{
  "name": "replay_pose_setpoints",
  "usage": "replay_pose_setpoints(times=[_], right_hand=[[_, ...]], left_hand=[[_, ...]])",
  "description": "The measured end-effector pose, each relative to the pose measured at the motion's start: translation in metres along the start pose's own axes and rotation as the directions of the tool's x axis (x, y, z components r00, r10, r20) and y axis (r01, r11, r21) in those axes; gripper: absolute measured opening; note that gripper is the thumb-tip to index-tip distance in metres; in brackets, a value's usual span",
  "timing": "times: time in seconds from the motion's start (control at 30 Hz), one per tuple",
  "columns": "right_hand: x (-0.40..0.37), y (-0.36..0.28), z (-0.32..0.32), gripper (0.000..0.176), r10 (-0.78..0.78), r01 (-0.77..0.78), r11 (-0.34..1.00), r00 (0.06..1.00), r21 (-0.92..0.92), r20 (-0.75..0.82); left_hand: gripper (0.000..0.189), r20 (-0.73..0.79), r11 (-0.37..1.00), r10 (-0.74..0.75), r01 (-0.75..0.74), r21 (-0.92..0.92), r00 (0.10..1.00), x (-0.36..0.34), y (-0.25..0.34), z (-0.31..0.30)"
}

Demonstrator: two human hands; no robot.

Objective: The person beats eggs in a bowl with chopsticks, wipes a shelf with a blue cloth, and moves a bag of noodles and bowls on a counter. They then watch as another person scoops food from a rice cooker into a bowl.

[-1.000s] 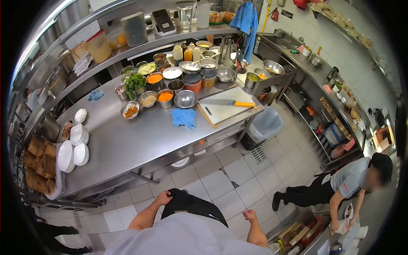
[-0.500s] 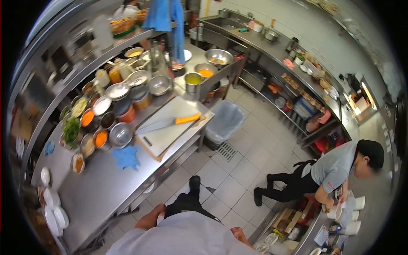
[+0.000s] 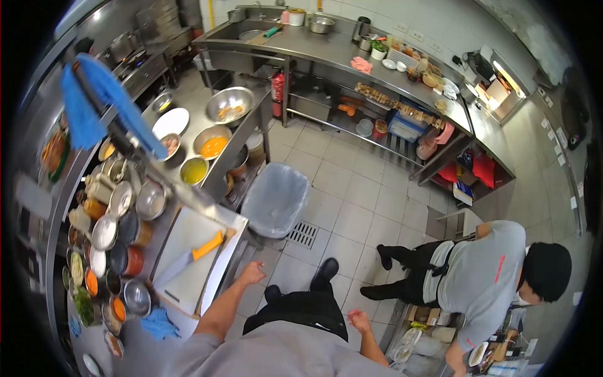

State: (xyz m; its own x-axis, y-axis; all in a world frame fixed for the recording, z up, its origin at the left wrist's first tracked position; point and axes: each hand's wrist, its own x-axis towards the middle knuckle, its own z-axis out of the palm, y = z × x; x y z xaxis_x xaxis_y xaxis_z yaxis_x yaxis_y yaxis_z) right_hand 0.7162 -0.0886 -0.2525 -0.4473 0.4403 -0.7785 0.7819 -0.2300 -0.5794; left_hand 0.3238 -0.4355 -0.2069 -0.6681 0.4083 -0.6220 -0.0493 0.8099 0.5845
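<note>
My left hand (image 3: 252, 273) hangs beside the counter's edge with loosely bent fingers and nothing in it. Nearest to it is a white cutting board (image 3: 188, 254), on which lies a knife with an orange handle (image 3: 207, 245). On my other side, my right hand (image 3: 359, 321) is held low over the floor, its fingers slightly curled and apart, touching nothing. A blue cloth (image 3: 161, 323) rests on the steel counter near the board. Metal bowls, such as an empty one (image 3: 137, 297), and tubs of chopped food crowd the counter behind it.
A lined grey bin (image 3: 276, 200) stands ahead, beside a floor drain (image 3: 303, 234). Bowls with orange liquid (image 3: 214, 147) and yellow liquid (image 3: 194, 170) sit on the farther counter. A co-worker in a grey shirt (image 3: 487, 276) bends over the right-hand counter. Steel shelving (image 3: 339, 63) lines the back wall.
My view has swung to the left and forward, bringing the bin and cutting board closer. My left arm has extended out from my side; both hands now show more fully. The co-worker has leaned lower.
</note>
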Motion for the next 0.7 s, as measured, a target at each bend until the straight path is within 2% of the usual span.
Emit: replay_pose_setpoints(times=[0.07, 0.1, 0.17, 0.23, 0.27, 0.3, 0.33, 0.4, 0.43, 0.5, 0.57, 0.6, 0.7], right_hand=[[0.027, 0.01, -0.003, 0.01, 0.114, -0.114, 0.993, 0.993, -0.02, 0.039], [0.034, 0.002, -0.008, 0.011, 0.17, -0.163, 0.981, 0.984, -0.108, 0.055], [0.042, -0.012, -0.024, 0.015, 0.277, -0.25, 0.931, 0.959, -0.266, 0.067], [0.069, -0.019, -0.043, 0.015, 0.3, -0.283, 0.945, 0.95, -0.164, 0.091], [0.09, -0.019, -0.058, 0.014, 0.315, -0.302, 0.946, 0.943, -0.121, 0.107], [0.122, -0.023, -0.075, 0.014, 0.213, -0.175, 0.96, 0.962, -0.219, 0.168], [0.16, -0.024, -0.089, 0.015, 0.12, -0.04, 0.95, 0.963, -0.311, 0.242], [0.193, -0.071, -0.107, 0.014, 0.054, -0.014, 0.973, 0.984, -0.232, 0.169], [0.207, -0.108, -0.12, 0.014, 0.11, -0.108, 0.992, 0.994, -0.06, 0.021], [0.257, -0.139, -0.15, 0.011, -0.054, 0.052, 0.993, 0.999, 0.104, 0.008], [0.273, -0.204, -0.173, 0.011, -0.034, 0.034, 0.999, 0.999, -0.012, -0.033], [0.281, -0.243, -0.179, 0.011, -0.044, 0.039, 0.995, 0.998, -0.087, -0.052], [0.318, -0.306, -0.194, 0.012, -0.077, 0.077, 0.997, 0.996, 0.01, 0.042]], left_hand=[[0.052, -0.07, 0.998, 0.06, -0.059, 0.023, 0.996, 0.022, 0.033, 0.009], [0.052, -0.105, 0.995, 0.093, -0.09, 0.038, 0.99, 0.031, 0.042, 0.018], [0.052, 0.03, 0.994, 0.021, -0.017, -0.106, 0.999, 0.064, 0.036, 0.048], [0.057, 0.11, 0.998, -0.012, 0.005, 0.063, 0.994, 0.074, 0.051, 0.069], [0.06, 0.256, 0.985, 0.037, -0.079, 0.156, 0.966, 0.088, 0.036, 0.086], [0.063, 0.4, 0.959, 0.058, -0.162, 0.231, 0.915, 0.106, 0.028, 0.093], [0.065, 0.339, 0.984, 0.013, -0.072, 0.164, 0.941, 0.115, 0.045, 0.087], [0.068, 0.213, 0.996, -0.092, 0.094, -0.001, 0.973, 0.14, 0.081, 0.071], [0.068, 0.179, 0.999, -0.04, 0.033, 0.043, 0.983, 0.159, 0.098, 0.059], [0.065, 0.139, 0.991, -0.001, -0.018, 0.135, 0.99, 0.195, 0.136, 0.026], [0.054, 0.087, 0.988, 0.003, -0.017, 0.154, 0.996, 0.221, 0.178, -0.004], [0.051, -0.059, 0.986, 0.08, -0.07, 0.154, 0.995, 0.228, 0.196, -0.013], [0.047, -0.198, 0.997, 0.053, -0.041, 0.064, 0.979, 0.255, 0.229, -0.026]])
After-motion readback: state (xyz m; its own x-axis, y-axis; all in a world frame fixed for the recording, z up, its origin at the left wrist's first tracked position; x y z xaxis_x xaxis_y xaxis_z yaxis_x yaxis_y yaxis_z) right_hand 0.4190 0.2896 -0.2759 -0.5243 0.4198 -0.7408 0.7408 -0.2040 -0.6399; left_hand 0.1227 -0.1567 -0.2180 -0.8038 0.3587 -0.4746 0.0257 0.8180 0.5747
